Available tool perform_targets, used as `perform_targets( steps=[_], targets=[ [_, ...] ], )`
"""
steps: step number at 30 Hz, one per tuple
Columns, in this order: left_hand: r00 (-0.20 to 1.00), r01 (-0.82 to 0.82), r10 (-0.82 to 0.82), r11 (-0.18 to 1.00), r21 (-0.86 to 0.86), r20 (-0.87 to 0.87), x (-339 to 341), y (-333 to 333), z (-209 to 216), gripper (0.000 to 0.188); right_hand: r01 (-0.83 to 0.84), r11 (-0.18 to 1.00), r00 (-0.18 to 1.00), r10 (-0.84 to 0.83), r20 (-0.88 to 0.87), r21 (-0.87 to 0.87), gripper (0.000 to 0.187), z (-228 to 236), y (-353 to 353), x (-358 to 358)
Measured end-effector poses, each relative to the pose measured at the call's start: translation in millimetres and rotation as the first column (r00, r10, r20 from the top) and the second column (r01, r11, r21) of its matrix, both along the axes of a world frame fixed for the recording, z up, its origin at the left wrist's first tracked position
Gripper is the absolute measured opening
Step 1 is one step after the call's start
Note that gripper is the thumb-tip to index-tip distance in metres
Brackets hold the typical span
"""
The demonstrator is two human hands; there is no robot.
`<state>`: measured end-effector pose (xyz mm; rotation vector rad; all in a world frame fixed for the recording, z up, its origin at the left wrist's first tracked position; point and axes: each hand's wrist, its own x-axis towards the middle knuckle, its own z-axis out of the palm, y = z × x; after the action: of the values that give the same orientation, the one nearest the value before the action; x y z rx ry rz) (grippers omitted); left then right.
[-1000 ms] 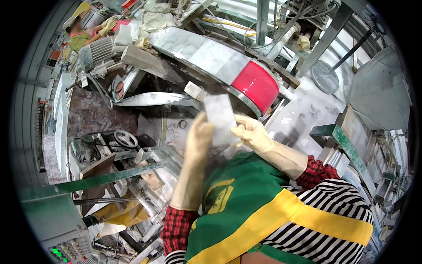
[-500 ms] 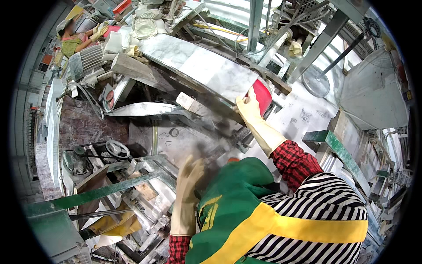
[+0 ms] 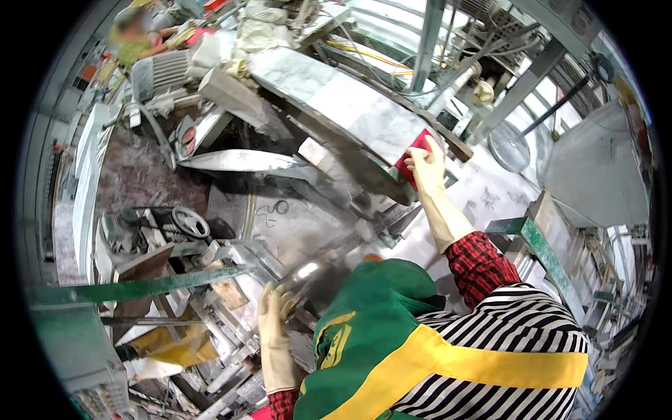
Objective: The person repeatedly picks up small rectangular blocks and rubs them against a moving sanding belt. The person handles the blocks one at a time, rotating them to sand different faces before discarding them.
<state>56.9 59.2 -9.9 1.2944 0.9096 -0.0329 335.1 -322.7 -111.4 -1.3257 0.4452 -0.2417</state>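
Note:
A long white and grey marble slab [image 3: 336, 105] slants across the upper middle on a bench. At its near right end my right hand [image 3: 428, 168], in a cream rubber glove, has bent fingers on a thin red sheet [image 3: 406, 165] and grips it. What the sheet is made of I cannot tell. My left hand [image 3: 276, 308], gloved alike, is in the air at the lower middle with its fingers apart and nothing in them. Nearest to it is a blurred grey machine part [image 3: 306, 269] with a bright shine.
A green metal bar [image 3: 161, 283] crosses the lower left, and a green beam [image 3: 549, 262] stands at the right. A handwheel [image 3: 190, 222] sits on a machine at the left. Another person [image 3: 140, 45] works at the far upper left. Dust covers many surfaces.
My left hand has come down and left, away from the blurred machine part. My right hand's fingers have curled on the red sheet, which shows narrower. The whole view has shifted slightly.

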Motion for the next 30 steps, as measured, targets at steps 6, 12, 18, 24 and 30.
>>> perform_targets(
  steps=[6, 12, 18, 24, 30],
  targets=[
    [0.869, -0.491, 0.491, 0.836, 0.246, 0.068, -146.6, 111.5, -36.5, 0.047, -0.108, 0.899, 0.994, 0.101, 0.039, 0.424, 0.063, 18.0, 9.3, -10.0],
    [0.555, -0.101, 0.806, 0.314, 0.944, -0.209, -303.5, 192.3, -70.5, 0.051, -0.146, 0.97, 0.989, 0.144, 0.025, 0.194, 0.049, -2.8, 35.5, -53.1],
    [0.563, -0.06, 0.775, 0.386, 0.921, -0.288, -296.1, 164.5, -87.0, 0.059, -0.502, 0.813, 0.841, 0.538, -0.051, 0.293, 0.048, -20.5, 72.2, -132.3],
    [0.602, -0.071, 0.748, 0.398, 0.915, -0.279, -288.0, 158.1, -94.6, 0.067, -0.619, 0.772, 0.747, 0.635, -0.199, 0.144, 0.048, -8.7, 70.8, -153.7],
    [0.578, -0.129, 0.791, 0.328, 0.936, -0.197, -318.7, 159.1, -86.6, 0.076, -0.667, 0.733, 0.706, 0.679, -0.201, 0.132, 0.043, 7.2, 87.0, -153.5]
  ],
)
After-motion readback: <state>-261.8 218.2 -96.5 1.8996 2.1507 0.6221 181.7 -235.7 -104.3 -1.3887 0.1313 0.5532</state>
